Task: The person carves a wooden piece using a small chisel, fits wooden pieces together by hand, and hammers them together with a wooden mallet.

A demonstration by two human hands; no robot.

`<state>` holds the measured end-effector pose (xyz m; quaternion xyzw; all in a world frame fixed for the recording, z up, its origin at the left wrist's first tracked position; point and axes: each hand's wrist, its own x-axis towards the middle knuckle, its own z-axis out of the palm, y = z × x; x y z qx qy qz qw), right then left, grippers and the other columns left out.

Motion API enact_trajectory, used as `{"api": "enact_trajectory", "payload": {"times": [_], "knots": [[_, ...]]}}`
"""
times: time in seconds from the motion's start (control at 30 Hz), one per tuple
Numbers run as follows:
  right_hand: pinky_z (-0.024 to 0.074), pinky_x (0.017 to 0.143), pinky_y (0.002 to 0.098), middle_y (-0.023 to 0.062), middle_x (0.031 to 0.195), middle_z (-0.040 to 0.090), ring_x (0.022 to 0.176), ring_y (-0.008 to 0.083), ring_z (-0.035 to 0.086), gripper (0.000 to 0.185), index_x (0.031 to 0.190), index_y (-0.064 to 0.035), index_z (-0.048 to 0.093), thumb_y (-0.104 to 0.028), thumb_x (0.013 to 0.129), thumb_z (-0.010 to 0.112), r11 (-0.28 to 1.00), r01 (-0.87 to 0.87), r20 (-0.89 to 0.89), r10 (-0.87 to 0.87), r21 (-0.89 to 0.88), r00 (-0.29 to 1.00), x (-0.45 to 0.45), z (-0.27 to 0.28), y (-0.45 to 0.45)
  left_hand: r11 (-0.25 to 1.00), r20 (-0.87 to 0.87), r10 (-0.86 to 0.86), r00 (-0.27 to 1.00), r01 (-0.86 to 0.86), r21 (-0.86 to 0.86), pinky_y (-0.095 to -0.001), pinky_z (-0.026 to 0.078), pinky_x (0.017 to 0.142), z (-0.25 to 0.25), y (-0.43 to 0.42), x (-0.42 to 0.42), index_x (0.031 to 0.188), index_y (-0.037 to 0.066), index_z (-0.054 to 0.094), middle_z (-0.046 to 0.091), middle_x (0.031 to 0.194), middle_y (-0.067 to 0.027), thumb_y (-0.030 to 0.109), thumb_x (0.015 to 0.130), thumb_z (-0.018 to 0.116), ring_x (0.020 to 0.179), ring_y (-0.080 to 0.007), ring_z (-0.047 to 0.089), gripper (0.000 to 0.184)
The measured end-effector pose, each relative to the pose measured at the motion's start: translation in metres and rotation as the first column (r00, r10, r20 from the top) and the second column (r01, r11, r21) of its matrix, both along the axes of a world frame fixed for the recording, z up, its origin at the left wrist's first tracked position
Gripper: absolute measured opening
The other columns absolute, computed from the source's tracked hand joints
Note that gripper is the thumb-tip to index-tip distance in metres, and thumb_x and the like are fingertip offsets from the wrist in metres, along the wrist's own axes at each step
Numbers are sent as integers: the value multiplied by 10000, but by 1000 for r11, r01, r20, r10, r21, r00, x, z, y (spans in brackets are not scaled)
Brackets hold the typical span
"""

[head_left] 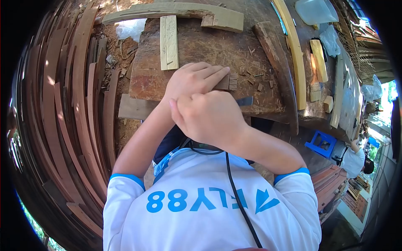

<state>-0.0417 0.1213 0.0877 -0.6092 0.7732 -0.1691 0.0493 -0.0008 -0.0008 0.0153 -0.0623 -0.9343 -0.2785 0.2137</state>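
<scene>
My left hand (pixel 194 78) lies across a small piece of wood (pixel 233 82) on the workbench (pixel 146 83), fingers together over it. Most of that piece is hidden under the hand; only its right end shows. Just nearer my body, my right hand (pixel 211 117) is closed in a fist, back of the hand up, its thumb by my left wrist. What it grips is hidden. A flat dark metal blade (pixel 245 101) shows just beyond the right knuckles, at the bench's near edge; I cannot tell whether the fist holds it.
A pale wood strip (pixel 169 44) and a long notched piece (pixel 222 19) lie at the back. Wood chips (pixel 255 77) are scattered right. Beyond them are a dark curved board (pixel 278 69), a brush (pixel 315 85) and a blue stool (pixel 321 143). Long planks (pixel 79 96) fill the left. Another person (pixel 354 161) is far right.
</scene>
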Motion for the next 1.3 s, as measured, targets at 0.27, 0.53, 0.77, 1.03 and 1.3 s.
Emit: {"api": "enact_trajectory", "payload": {"times": [0.27,0.53,0.77,1.03,1.3], "knots": [[374,489,370,98,589,488,488,206,503,391,735,-48,583,-217,1077,667,893,415,491,-288,-171,822,-65,31,87,995,142,86,986,-91,30,-436,565,903,17,8,-3,1223,94,663,710,1097,-91,212,808,850,1046,-320,700,471],[370,599,265,66,785,516,655,112,420,379,897,-42,493,-247,1200,393,603,550,724,68,-578,686,-88,13,140,780,-110,195,975,-87,619,-399,618,888,26,22,-12,1276,61,466,726,1128,-130,42,778,944,1002,-241,765,690],[352,475,269,62,656,474,513,115,379,418,922,-82,428,-373,1214,359,590,432,702,362,-682,613,-89,34,115,873,-148,109,983,-23,488,-333,641,879,13,27,-23,1218,55,484,706,1121,-110,88,758,1011,1109,-240,777,701],[261,510,300,-7,697,359,552,110,252,468,954,-161,386,-540,1196,257,613,316,676,540,-724,502,-85,87,71,908,-263,230,937,-110,404,-319,634,824,27,46,-26,1371,99,658,794,1195,-65,186,826,951,970,-215,788,624],[189,547,312,-4,679,314,585,105,179,464,871,-150,314,-456,1214,255,623,262,636,510,-737,579,-83,84,52,891,-217,268,939,-155,427,-344,599,782,33,50,-20,1329,113,731,776,1108,-87,199,794,971,898,-223,741,592]]}}
